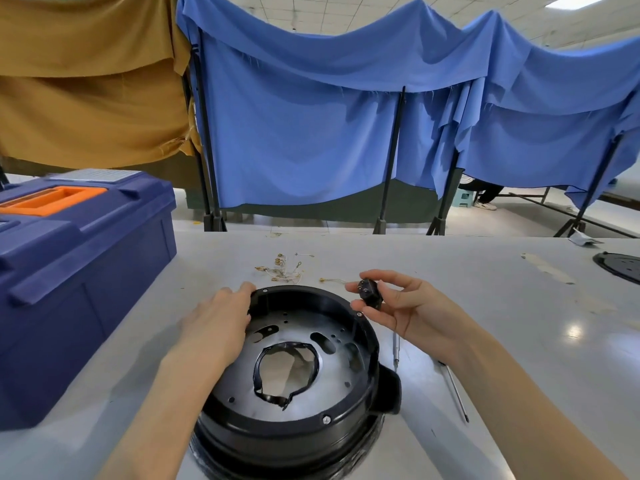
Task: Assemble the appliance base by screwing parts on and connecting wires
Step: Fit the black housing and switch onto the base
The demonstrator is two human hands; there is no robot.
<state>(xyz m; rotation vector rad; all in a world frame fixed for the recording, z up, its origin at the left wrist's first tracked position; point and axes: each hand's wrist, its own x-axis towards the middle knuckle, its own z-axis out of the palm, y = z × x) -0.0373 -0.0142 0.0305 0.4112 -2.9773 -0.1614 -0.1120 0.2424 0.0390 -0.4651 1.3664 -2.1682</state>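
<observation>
The appliance base (277,441) is placed upside-down on the grey table (485,306), directly in front of the person and near the table's front edge. Its black rim is turned upward, and a metal plate with a large central opening is seen inside.

The left hand (214,323) is laid palm down on the far-left part of the rim. Its fingers (242,292) are held close together and almost straight, with the tips touching the rim; nothing is gripped.

The right hand (408,310) is raised just beyond the far-right part of the rim, clear of the base. A small black connector (370,294) with metal pins is pinched between the thumb and the curled fingertips.

Loose wires (284,268) with brass terminals are scattered on the table behind the base. A screwdriver (396,351) is laid just right of the base, and a second, thinner screwdriver (457,393) further right. A blue toolbox (79,271) with an orange handle is positioned on the left. Blue cloth (311,133) is hung on stands behind the table.
</observation>
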